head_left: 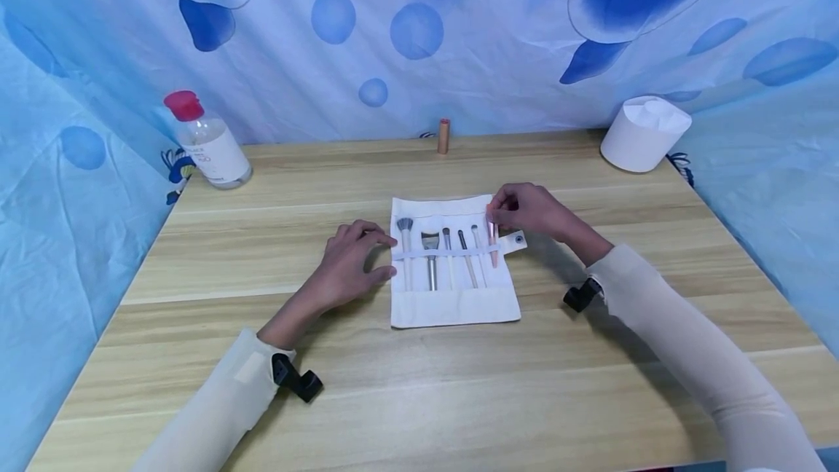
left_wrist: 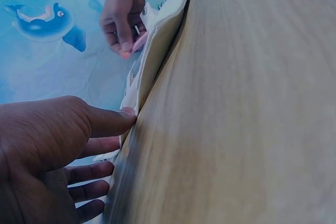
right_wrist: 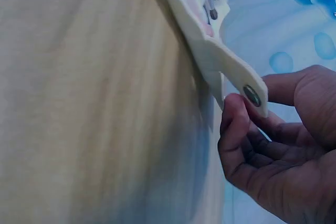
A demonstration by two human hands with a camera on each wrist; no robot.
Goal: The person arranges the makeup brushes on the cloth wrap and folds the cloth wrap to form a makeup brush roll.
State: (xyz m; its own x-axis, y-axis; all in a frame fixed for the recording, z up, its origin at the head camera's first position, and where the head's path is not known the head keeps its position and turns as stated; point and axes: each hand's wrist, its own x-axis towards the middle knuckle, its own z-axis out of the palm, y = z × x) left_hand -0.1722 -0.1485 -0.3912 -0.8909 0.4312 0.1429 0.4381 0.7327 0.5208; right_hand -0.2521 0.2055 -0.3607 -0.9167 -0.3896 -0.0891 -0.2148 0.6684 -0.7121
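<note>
A white fabric brush roll [head_left: 452, 312] lies spread on the table, with a strap across its middle. Under the strap sit several slim tools, among them a fluffy makeup brush [head_left: 405, 226] at the left and a wide-headed metallic one [head_left: 430, 242]. My right hand [head_left: 527, 208] pinches the upper end of a slim pink cosmetic tool [head_left: 494, 248] at the roll's right side; its tip is hidden by the fingers. In the right wrist view, the snap tab [right_wrist: 239, 72] overlaps those fingers. My left hand [head_left: 350, 264], fingers extended and spread, touches the roll's left edge with thumb and fingertips.
At the back left stands a clear bottle [head_left: 216, 155] with a red cap. A small copper-coloured tube [head_left: 443, 137] stands at the back edge, and a white tissue roll [head_left: 636, 140] at the back right. Blue patterned cloth [head_left: 262, 79] hangs behind the wooden table [head_left: 406, 399].
</note>
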